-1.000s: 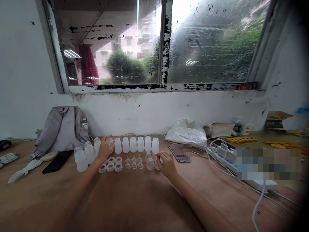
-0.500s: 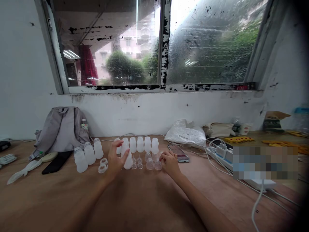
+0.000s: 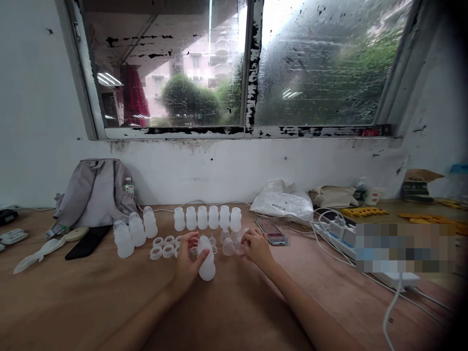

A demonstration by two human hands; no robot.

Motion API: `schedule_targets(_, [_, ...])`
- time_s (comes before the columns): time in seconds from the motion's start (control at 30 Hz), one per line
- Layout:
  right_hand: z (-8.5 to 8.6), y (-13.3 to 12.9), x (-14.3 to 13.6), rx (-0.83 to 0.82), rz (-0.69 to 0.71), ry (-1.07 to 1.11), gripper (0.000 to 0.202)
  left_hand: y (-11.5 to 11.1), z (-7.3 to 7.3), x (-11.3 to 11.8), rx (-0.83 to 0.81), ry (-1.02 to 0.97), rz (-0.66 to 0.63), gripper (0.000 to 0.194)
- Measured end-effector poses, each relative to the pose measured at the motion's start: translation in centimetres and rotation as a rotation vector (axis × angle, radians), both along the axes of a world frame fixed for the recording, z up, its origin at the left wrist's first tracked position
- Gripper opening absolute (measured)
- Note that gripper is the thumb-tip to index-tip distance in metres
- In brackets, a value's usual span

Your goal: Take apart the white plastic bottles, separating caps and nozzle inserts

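Observation:
My left hand [image 3: 189,263] is closed round a frosted white bottle [image 3: 207,268], which leans a little over the near part of the table. At the group of clear caps [image 3: 228,246], my right hand [image 3: 256,243] has its fingers pinched together; what they hold, if anything, is hidden. Behind stands a row of several white bottles [image 3: 202,218]. Several white rings [image 3: 156,252] lie left of my left hand, and clear nipples [image 3: 212,245] are partly hidden behind the held bottle. Further left, three bottles with clear caps [image 3: 137,230] stand in a slanting line.
A phone [image 3: 269,231] lies right of the caps, with a plastic bag [image 3: 281,202] behind it. White cables and a power strip [image 3: 398,279] run along the right. On the left are a black phone [image 3: 87,243] and a grey backpack [image 3: 93,195].
My left hand has moved right and nearer to me with the bottle, uncovering the white rings and the back row. My right hand stays at the clear caps.

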State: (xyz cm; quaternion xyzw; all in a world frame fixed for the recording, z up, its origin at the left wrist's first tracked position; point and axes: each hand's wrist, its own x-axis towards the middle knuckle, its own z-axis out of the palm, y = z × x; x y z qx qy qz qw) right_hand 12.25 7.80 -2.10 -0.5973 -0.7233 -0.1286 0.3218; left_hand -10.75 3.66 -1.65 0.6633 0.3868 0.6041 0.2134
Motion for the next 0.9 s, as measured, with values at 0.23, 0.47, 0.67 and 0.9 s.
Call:
schedule_targets(0.23, [0.4,-0.4,-0.4,0.056,0.088,0.067,0.026,-0.3,-1.1,0.4,-0.061,0.082,-0.106,0.050])
schedule_targets(0.47, [1.5,-2.5,-2.9,-0.019,0.458,0.435,0.023,-0.5,-1.1,0.6,-0.142,0.257,-0.177,0.042])
schedule_targets(0.67, [1.9,-4.3,-4.3,-0.122,0.519,0.453,0.028,-1.2,-0.1,0.5,-0.047,0.452,-0.233,0.047])
schedule_targets(0.9, [1.8,-5.0,-5.0,-0.115,0.427,0.232,0.024,-1.9,0.1,0.7,-0.097,0.515,-0.307,0.045])
